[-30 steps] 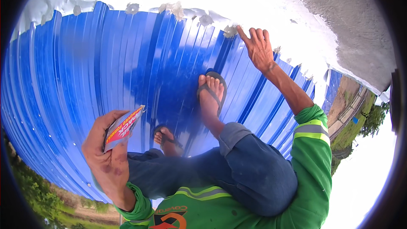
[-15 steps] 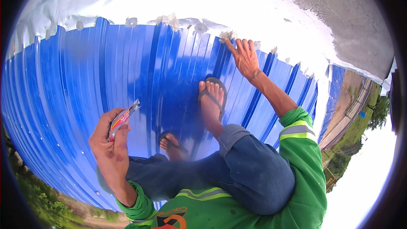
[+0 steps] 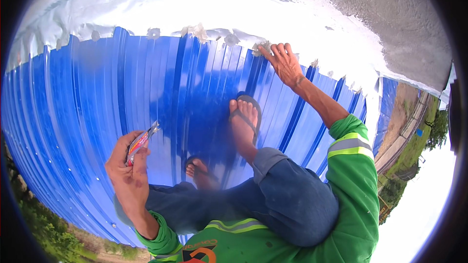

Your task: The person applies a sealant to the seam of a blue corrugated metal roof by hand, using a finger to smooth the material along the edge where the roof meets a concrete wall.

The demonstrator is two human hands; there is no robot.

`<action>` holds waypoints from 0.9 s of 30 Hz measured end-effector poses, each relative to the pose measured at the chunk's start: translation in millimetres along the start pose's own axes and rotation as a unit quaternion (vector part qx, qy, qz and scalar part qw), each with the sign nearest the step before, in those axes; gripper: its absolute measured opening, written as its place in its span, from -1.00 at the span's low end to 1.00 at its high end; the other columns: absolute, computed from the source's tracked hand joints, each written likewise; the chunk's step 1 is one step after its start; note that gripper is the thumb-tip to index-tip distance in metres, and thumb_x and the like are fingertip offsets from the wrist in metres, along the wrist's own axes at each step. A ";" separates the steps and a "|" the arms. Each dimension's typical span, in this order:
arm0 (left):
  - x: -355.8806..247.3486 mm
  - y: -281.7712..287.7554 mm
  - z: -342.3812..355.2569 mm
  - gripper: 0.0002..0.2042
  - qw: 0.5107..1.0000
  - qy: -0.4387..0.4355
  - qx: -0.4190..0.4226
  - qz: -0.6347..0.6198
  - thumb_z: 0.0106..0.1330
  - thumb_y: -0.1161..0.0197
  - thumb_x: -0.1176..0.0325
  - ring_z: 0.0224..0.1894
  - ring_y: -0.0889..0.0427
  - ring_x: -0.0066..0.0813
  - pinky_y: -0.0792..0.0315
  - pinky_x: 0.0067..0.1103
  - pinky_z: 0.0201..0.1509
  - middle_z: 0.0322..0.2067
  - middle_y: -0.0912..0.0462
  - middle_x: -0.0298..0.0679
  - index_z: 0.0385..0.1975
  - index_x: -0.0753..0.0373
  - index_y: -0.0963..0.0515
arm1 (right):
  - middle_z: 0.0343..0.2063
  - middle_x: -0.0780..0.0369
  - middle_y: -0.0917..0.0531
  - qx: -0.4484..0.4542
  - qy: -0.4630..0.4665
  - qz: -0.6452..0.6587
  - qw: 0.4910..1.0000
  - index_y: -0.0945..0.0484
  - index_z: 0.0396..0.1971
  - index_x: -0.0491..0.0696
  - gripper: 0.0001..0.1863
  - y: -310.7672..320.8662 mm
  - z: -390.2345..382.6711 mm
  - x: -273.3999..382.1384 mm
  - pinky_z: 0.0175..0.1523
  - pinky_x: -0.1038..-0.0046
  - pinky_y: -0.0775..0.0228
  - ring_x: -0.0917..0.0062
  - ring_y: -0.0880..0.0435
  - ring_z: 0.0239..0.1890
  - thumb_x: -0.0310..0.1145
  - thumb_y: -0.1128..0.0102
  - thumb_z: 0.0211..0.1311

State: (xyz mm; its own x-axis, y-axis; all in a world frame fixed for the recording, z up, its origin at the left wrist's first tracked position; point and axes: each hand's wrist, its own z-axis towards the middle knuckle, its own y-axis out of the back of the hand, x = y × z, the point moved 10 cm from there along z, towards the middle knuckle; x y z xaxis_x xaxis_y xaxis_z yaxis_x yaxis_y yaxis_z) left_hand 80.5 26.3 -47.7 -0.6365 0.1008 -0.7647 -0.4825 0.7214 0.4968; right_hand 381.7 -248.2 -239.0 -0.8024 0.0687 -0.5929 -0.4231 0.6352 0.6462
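Sachet (image 3: 140,144), small, red and silver: at about 8 o'clock, pinched between thumb and fingers of left hand (image 3: 127,168), nearly closed; silvery end projecting past fingertips toward 1 o'clock. Right hand (image 3: 286,65): fingers loosely bent, index tip on grey patch (image 3: 261,47), 10 o'clock.

The packet (image 3: 138,147) sits in the left hand (image 3: 127,178), left of both feet (image 3: 242,122) on the roof (image 3: 146,92). The right hand (image 3: 285,66) touches a patch (image 3: 256,51) at the edge of the sheet (image 3: 146,9), before the wall (image 3: 390,24).
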 end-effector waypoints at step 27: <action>73.0 -6.1 61.7 -0.75 0.998 -0.004 0.054 0.009 0.40 -0.24 0.24 -0.63 -0.24 -0.83 -0.07 -0.73 -0.60 -0.55 -0.51 -0.46 -0.04 0.20 -0.63 | -0.14 0.17 -0.48 -0.023 -0.265 0.184 0.946 -0.06 0.45 0.09 -0.25 -67.5 -52.0 -57.1 0.12 0.26 -0.16 0.38 -0.40 -0.06 -0.42 -0.08 0.25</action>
State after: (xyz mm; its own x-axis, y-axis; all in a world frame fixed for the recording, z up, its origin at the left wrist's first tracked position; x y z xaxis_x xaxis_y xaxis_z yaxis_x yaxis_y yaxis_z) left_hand 74.2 71.6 -131.9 -0.6401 0.1198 -0.7589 -0.4025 0.7890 0.4641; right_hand 434.2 -334.9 -223.7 -0.5806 0.6625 -0.4734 -0.1843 0.4594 0.8689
